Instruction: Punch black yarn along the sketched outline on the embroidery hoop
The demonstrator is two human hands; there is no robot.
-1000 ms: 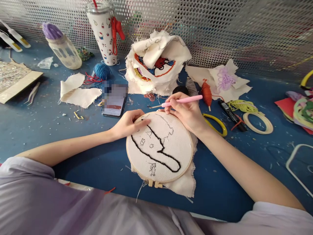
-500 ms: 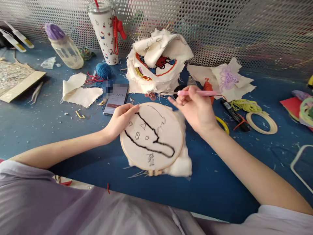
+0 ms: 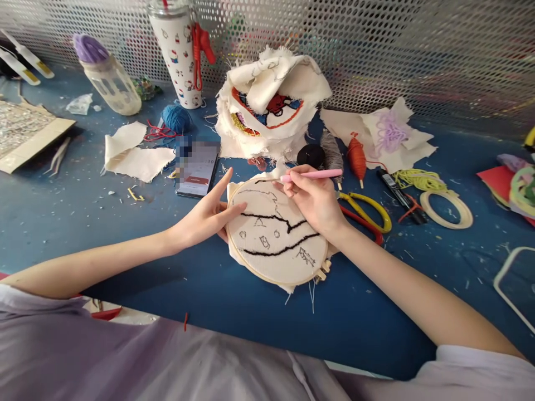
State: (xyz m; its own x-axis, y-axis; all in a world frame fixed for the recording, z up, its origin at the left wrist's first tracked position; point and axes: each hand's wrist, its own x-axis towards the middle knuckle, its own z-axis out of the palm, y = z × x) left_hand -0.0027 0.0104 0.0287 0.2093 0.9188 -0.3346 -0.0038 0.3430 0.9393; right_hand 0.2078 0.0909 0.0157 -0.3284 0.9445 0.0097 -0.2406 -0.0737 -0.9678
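Observation:
My left hand grips the left rim of a round wooden embroidery hoop. Its thumb lies on top, the index finger points up and away, and the other fingers are hidden underneath. White cloth stretched in the hoop carries pencil lines, small drawn shapes and thick black yarn outlines. Pinched in my right hand is a pink punch needle, its thin metal shaft pointing left at the cloth near the far rim. That hand rests over the hoop's upper right part.
A phone and cloth scraps lie left of the hoop. Scissors, black yarn, a marker and a smaller hoop lie right. Behind stand a tumbler and piled embroidered cloths.
The hoop has turned counterclockwise, its screw going from the bottom to the lower right. My right hand has come down to the cloth with the punch needle. My left index finger has lifted.

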